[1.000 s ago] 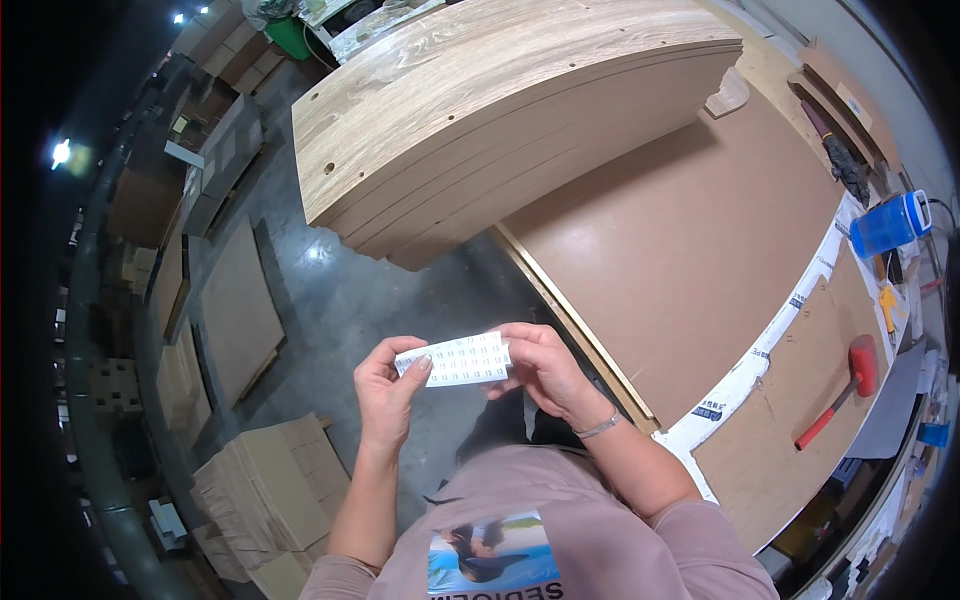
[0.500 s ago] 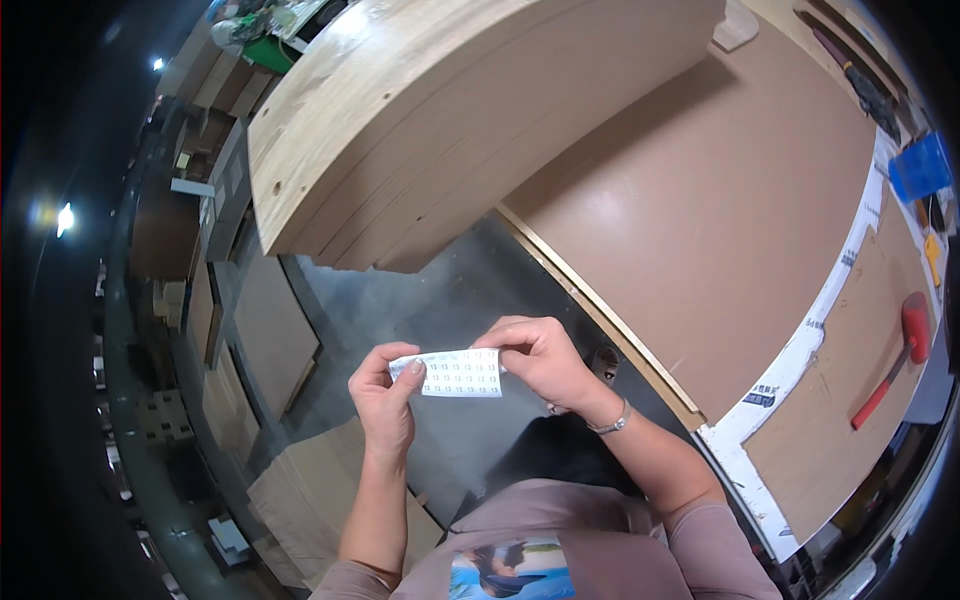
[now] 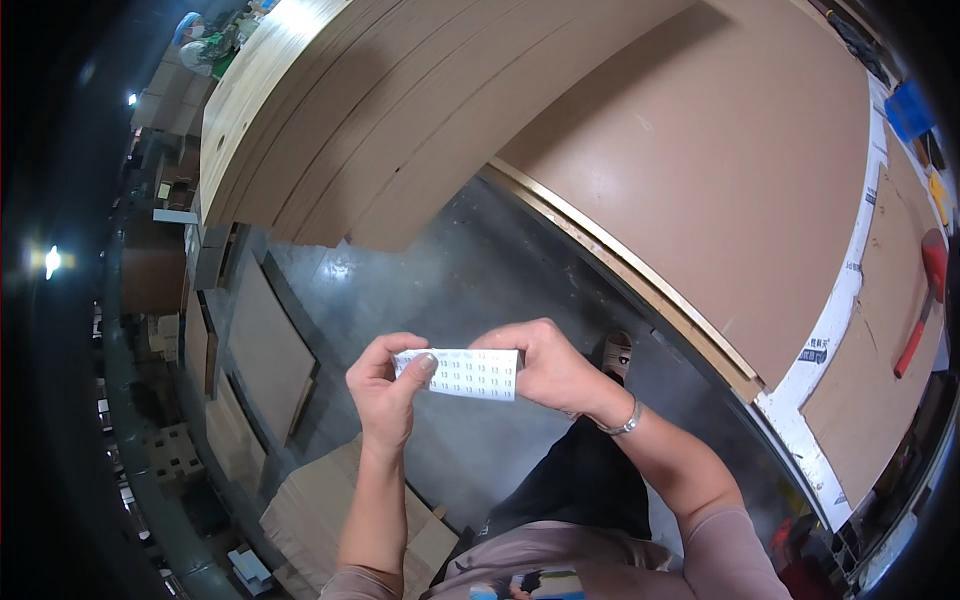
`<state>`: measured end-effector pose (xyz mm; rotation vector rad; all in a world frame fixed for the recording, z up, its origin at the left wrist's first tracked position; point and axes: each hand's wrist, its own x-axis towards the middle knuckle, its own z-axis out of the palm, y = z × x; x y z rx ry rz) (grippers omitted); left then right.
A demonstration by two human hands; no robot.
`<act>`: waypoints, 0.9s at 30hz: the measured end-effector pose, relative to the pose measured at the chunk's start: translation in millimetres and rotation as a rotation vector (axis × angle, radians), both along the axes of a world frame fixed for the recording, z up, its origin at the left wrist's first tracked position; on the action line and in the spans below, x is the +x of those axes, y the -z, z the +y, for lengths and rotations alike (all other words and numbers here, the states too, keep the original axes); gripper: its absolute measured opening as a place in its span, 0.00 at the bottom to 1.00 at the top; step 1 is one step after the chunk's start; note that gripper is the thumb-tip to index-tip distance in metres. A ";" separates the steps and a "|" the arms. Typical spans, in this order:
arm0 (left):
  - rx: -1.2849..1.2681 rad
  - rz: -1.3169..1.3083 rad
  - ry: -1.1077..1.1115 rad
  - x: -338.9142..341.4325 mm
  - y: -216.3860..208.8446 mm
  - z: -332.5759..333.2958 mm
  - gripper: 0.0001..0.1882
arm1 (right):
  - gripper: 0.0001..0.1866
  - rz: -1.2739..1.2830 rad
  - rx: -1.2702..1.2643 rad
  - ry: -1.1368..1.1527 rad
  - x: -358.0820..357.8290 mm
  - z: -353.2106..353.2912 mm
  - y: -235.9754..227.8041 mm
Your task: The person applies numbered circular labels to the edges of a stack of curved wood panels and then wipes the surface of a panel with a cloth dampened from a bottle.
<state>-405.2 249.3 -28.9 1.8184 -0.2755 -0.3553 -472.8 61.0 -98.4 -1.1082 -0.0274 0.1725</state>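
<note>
A small white sheet of stickers (image 3: 475,376), printed in rows, is held in front of me above the floor. My left hand (image 3: 388,385) pinches its left end, thumb on the printed face and fingers behind. At the other end, my right hand (image 3: 550,368) is closed against the sheet, its thumb and fingertips partly hidden behind it. A metal bracelet (image 3: 626,416) circles my right wrist.
A stack of curved wooden panels (image 3: 330,150) rises ahead. To the right lies a large brown board (image 3: 690,200) with a pale wooden edge. Beyond it, a red-handled mallet (image 3: 912,345) rests on cardboard (image 3: 868,350). Flat boards (image 3: 268,350) lie at left.
My view has shifted, so the panel stack sits further left and more floor shows. My right hand has slid further behind the sheet's right end; the left keeps its pinch.
</note>
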 end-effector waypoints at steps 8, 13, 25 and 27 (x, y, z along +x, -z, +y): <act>-0.165 -0.085 -0.134 3.3 -10.8 11.1 0.07 | 0.19 -0.241 -0.123 0.253 -0.2 4.9 -29.2; -0.130 -0.301 -0.159 -0.1 -24.4 14.1 0.06 | 0.14 -0.019 0.114 0.174 3.4 12.7 -53.0; 0.369 -0.900 0.178 28.4 -85.7 -9.8 0.10 | 0.05 -0.164 -0.061 0.275 44.1 18.4 -71.2; 0.385 -0.880 0.152 34.6 -84.1 -8.4 0.09 | 0.05 -0.180 -0.026 0.279 52.6 21.8 -72.7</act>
